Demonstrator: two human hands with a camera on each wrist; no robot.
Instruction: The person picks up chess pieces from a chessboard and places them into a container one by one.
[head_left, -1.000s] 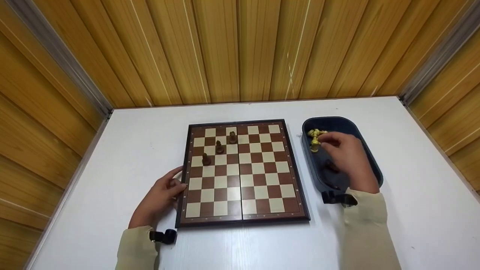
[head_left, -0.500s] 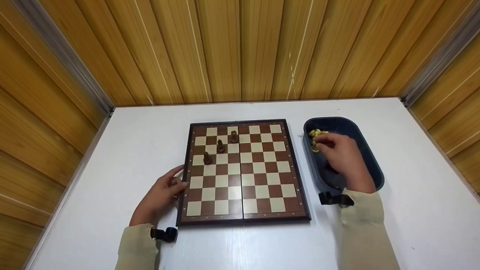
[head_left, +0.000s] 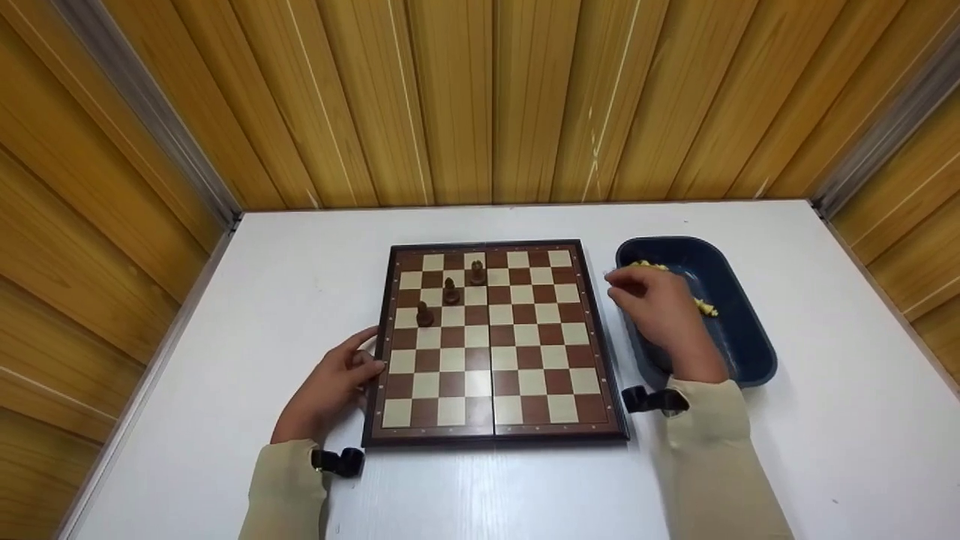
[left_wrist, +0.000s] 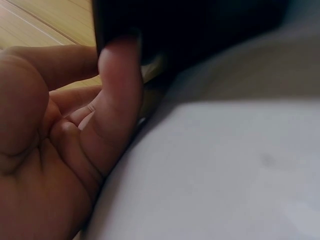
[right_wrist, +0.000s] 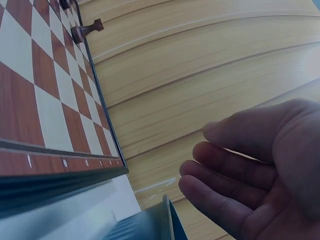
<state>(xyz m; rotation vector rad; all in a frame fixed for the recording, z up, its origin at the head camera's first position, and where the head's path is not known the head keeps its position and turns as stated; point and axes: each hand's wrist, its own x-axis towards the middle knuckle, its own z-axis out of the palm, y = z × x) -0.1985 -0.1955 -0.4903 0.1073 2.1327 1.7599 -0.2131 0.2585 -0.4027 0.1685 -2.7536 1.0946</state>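
Three dark brown chess pieces, one of them this far piece (head_left: 478, 273), stand upright in a diagonal on the chessboard (head_left: 520, 360). At the board's left edge, my left hand (head_left: 335, 380) holds the rim, thumb near the top and index finger at the side; in the left wrist view the thumb (left_wrist: 120, 85) presses against the dark edge. My right hand (head_left: 660, 311) hovers over the left side of the blue tray (head_left: 750, 330). Nothing shows between its loosely bent fingers (right_wrist: 225, 162) in the right wrist view. A yellow chess piece (head_left: 705, 307) lies in the tray.
More yellow pieces (head_left: 649, 264) lie at the tray's far left corner, partly hidden by the right hand. The white table (head_left: 225, 315) meets wood-panelled walls (head_left: 517, 105) at the back and sides.
My right hand has moved left from inside the tray to its left rim. Earlier it was at a yellow piece there. The left hand stays at the board's edge. The view has shifted slightly.
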